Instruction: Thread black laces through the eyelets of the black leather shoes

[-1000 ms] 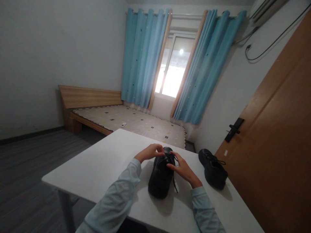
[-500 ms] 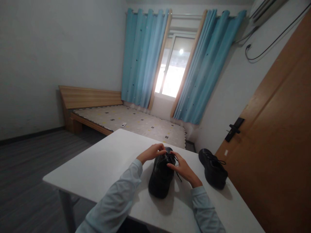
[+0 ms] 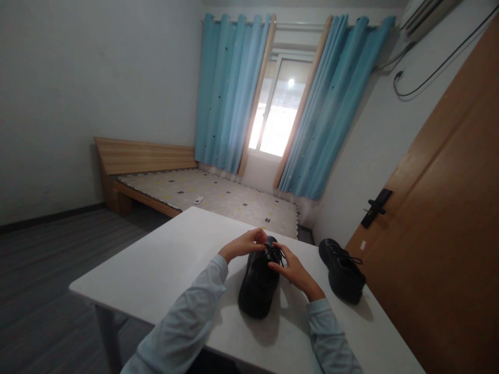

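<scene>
A black lace-up shoe lies on the white table in front of me, heel towards me. My left hand pinches a lace at the shoe's far left side. On the right side, my right hand holds the other black lace with fingers bent around it. Both hands meet over the shoe's lacing. A second black shoe rests on the table to the right, apart from my hands.
A brown wooden door with a black handle stands close on the right. A low bed sits beyond the table under blue curtains and a window. Dark floor lies to the left.
The loose lace end that hung down the shoe's right side has been drawn up into my right hand. Both hands have shifted slightly, still at the laces.
</scene>
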Motion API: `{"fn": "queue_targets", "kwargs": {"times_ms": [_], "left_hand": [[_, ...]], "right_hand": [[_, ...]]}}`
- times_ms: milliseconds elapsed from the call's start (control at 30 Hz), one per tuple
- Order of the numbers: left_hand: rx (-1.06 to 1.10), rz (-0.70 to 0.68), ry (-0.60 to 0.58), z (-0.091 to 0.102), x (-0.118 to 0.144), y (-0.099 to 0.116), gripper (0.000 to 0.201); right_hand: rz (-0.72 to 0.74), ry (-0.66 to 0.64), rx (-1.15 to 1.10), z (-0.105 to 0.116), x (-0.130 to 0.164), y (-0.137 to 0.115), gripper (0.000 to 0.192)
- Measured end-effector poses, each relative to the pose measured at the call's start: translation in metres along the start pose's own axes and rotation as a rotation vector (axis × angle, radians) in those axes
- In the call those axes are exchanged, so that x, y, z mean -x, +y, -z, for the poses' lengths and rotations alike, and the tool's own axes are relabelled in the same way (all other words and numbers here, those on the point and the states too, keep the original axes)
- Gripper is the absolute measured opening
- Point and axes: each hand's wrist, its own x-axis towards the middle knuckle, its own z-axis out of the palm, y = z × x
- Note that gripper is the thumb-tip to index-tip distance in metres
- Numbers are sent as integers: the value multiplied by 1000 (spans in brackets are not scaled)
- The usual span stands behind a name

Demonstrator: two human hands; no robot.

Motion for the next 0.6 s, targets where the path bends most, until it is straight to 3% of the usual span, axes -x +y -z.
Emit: {"fn": "queue_targets", "kwargs": {"times_ms": [267,433,600], "left_hand": [[183,-52,55,0,-6,-6,33],[228,0,64,-1,-2,-1,35],[97,-16,105,0,-1,2,32]], "right_hand": [[8,-4,-7,0,-1,1,60],[2,-6,-9,0,0,-1,60],[-13,-14,-2,0,0,-2,60]]}}
